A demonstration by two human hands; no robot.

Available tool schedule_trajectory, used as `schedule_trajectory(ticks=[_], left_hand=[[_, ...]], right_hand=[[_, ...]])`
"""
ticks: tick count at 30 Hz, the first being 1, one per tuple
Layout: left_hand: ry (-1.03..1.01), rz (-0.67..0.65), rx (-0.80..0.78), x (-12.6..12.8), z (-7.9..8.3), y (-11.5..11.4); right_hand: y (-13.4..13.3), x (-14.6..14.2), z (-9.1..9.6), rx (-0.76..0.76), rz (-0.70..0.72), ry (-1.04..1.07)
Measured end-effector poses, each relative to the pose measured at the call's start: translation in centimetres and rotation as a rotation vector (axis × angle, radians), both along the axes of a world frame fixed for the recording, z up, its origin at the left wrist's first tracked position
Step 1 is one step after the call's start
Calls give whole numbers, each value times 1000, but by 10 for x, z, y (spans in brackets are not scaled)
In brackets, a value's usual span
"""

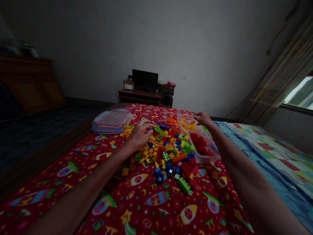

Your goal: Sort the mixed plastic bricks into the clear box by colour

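Observation:
A loose pile of toy building bricks (pixel 156 148) in yellow, green, blue, red and orange lies on the red printed cloth (pixel 137 202). My left hand (pixel 141 134) reaches over the left side of the pile, its thumb and fingers apart, with nothing visible in it. Beyond the pile's right side, my right hand (pixel 203 119) hovers at the container of yellow bricks (pixel 188 124). Its fingers are bent and apart, and I see nothing held. Nearer me stands a clear container with red bricks (pixel 201 145). Orange bricks (pixel 171 120) sit in another clear container further back.
Stacked clear lids (pixel 112 120) lie at the cloth's left edge. A patchwork bedcover (pixel 264 143) spreads to the right. Against the back wall stands a desk (pixel 139 94) with a dark monitor (pixel 145 80); a wooden cabinet (pixel 29 85) is at the left.

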State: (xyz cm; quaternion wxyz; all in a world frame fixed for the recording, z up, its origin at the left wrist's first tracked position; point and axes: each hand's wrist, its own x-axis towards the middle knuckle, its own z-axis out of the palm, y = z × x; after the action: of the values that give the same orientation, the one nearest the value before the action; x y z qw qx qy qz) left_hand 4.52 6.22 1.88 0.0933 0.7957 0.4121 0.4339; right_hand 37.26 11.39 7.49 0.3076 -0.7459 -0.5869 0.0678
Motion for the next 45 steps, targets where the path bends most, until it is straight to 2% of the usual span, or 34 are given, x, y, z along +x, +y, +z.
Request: schedule_trajectory(ticks=[5, 11, 13, 17, 20, 24, 26, 29, 36, 40, 45], left_hand=[[28, 17, 34, -2, 4, -1], [88, 46, 53, -5, 6, 1], [122, 14, 32, -6, 7, 2], [269, -94, -56, -6, 4, 3], [378, -139, -109, -6, -5, 2], [440, -158, -72, -7, -18, 3], [437, -138, -43, -8, -22, 3], [436, -84, -42, -9, -22, 3], [314, -56, -84, -6, -6, -3], [211, -127, -197, 3, 4, -12], [144, -230, -273, 14, 6, -22]], right_hand=[[-8, -2, -6, 225, 76, 124], [-59, -43, -9, 331, 346, 114], [-78, -62, -13, 322, 452, 75], [-104, -95, -27, 209, 618, -72], [-112, -108, -44, 177, 721, -196], [-111, -112, -66, 148, 847, -296], [-111, -112, -71, 129, 851, -313], [-115, -110, -68, 174, 810, -295], [-124, -112, -52, 198, 711, -273], [-124, -114, -53, 272, 698, -236], [-122, -118, -56, 250, 812, -209]])
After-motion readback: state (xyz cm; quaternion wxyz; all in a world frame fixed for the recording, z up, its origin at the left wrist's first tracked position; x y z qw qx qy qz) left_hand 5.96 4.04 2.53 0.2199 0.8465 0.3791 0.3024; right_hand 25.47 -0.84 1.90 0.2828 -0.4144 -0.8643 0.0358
